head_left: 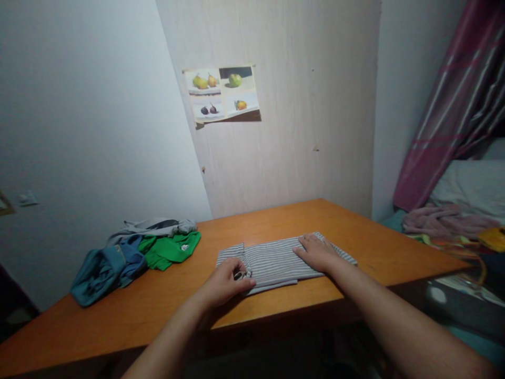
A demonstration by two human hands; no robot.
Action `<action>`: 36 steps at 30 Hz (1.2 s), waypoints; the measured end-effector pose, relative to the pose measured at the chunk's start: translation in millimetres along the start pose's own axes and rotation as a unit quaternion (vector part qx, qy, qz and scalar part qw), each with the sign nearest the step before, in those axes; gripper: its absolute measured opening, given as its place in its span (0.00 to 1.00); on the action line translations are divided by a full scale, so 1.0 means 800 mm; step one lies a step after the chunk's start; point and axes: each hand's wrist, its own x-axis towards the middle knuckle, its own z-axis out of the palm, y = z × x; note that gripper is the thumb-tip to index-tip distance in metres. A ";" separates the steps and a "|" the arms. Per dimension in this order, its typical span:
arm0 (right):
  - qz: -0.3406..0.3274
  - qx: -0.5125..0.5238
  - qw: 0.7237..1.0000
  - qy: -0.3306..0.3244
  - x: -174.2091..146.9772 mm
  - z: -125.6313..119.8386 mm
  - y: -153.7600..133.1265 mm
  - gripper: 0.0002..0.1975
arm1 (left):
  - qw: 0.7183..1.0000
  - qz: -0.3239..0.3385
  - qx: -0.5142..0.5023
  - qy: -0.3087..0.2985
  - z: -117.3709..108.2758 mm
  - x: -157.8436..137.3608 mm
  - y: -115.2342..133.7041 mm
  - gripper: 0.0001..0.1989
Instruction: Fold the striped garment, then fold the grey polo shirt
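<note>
A grey-and-white striped garment point(272, 260) lies folded into a long flat shape near the front edge of the wooden table point(268, 308). At its left end my left hand point(231, 281) is curled, thumb and fingers closing on the cloth beside a gathered part with a drawstring. My right hand point(317, 252) lies flat on the garment's right part, fingers spread and pointing left. The garment's exact kind cannot be made out while it is folded.
At the table's left sits a heap of clothes: a green garment point(169, 250), a blue-teal one point(102, 271) and a grey one point(158, 229). A fruit picture sheet point(223, 95) hangs on the wall behind. Pink curtains point(434, 121) and a bed with bedding point(469, 179) are at right.
</note>
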 end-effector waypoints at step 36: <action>0.005 0.013 1.000 -0.005 -0.011 -0.012 -0.010 0.38 | 0.959 -0.009 0.271 -0.087 0.002 0.011 -0.008 0.34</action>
